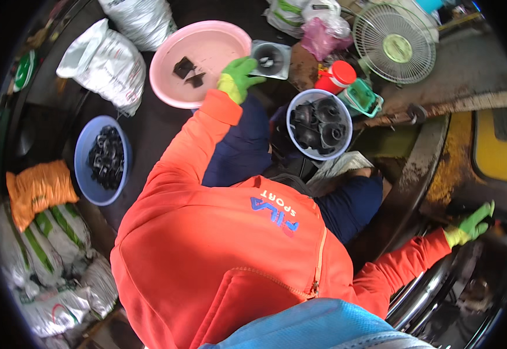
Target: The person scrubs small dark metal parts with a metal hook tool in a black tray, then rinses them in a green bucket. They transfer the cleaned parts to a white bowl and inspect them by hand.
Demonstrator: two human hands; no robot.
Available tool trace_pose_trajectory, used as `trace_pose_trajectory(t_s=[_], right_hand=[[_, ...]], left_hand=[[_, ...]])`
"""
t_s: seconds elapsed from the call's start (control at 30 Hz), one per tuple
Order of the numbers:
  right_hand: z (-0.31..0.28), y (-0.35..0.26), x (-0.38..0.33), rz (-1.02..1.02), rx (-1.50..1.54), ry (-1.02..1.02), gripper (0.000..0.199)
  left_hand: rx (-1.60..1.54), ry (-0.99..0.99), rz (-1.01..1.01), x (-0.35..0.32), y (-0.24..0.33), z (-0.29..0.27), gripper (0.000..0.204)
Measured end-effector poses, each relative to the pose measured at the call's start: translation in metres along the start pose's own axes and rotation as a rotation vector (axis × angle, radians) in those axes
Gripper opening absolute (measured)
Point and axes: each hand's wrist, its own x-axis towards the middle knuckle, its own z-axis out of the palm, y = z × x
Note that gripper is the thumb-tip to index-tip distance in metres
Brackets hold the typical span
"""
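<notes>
Head view, looking down over an orange jacket with a zip and a blue hood edge.

Left hand (pixel 239 78): green glove, orange sleeve, stretched out to the near rim of the pink basin (pixel 172 52); fingers loosely curled, thumb out toward a grey square housing (pixel 271 59) just beside it; whether anything is gripped cannot be told.

Pink basin: round, shallow, pale pink, holding two dark flat pieces (pixel 188 71), angular and black, lying near each other in its right half.

Right hand (pixel 472 224): green glove, reaching far right onto dark machinery (pixel 501 221) beside a yellow panel; fingers bent over a dark part, grasp unclear.

Blue bowl (pixel 318 124): between the arms, filled with large black ring-shaped parts.

Blue basin (pixel 101 159): left, heaped with small black parts.

Around: white sacks (pixel 107 64), an orange mesh bag (pixel 38 189), a red-lidded jar (pixel 336 77), a green-hubbed fan (pixel 394 43)
</notes>
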Motion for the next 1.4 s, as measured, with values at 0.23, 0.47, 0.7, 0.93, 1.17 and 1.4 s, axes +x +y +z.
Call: trace_pose_trajectory(t_s=[0.23,0.47,0.7,0.93,1.17,1.4], right_hand=[[0.008,0.050,0.025,0.034,0.103,0.339,0.032],[0.011,0.038,0.014,0.263,0.066,0.122,0.031],[-0.010,0.019,-0.013,0.216,0.111,0.079,0.027],[-0.052,-0.005,-0.068,-0.535,-0.520,0.470,0.032],[-0.046,-0.015,-0.080,-0.602,-0.105,0.286,0.043],[-0.094,0.000,-0.033,-0.292,0.228,0.289,0.036]], left_hand=[[0.205,-0.621,-0.838,-0.133,-0.141,0.058,0.035],[0.162,-0.557,-1.005,-0.124,-0.152,0.122,0.035],[-1.442,-0.015,-0.554,0.008,0.004,0.101,0.034],[-1.720,-0.923,-1.172,-0.050,0.157,0.095,0.029],[-0.284,-0.499,-0.992,-0.166,0.147,0.216,0.035],[-0.062,-0.532,-0.903,-0.211,0.141,0.272,0.041]])
